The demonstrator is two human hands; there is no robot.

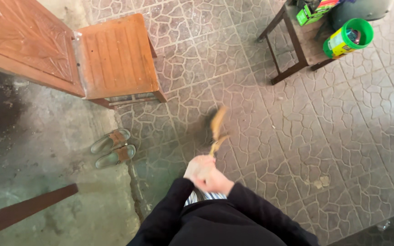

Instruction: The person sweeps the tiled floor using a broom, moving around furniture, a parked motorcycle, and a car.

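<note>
Seen from above: both hands clasped together low in front of the body, left hand [196, 167] and right hand [213, 179] clenched around the base of a blurred straw-coloured bundle, likely a small broom [217, 130], angled out over the patterned tile floor [261, 136]. Too blurred to tell fingers apart. Judged at risk: bristles or bundle slipping from the grip through fast motion, or catching in the raised tile joints. Wooden chair [117, 57] and carved wooden panel [21, 38] well apart at left; pair of sandals [112, 148] near, at the broken edge onto bare concrete [46, 136]. Small wooden desk [304, 43] with green canister [347, 38] far right. Open tile ahead and rightward.
</note>
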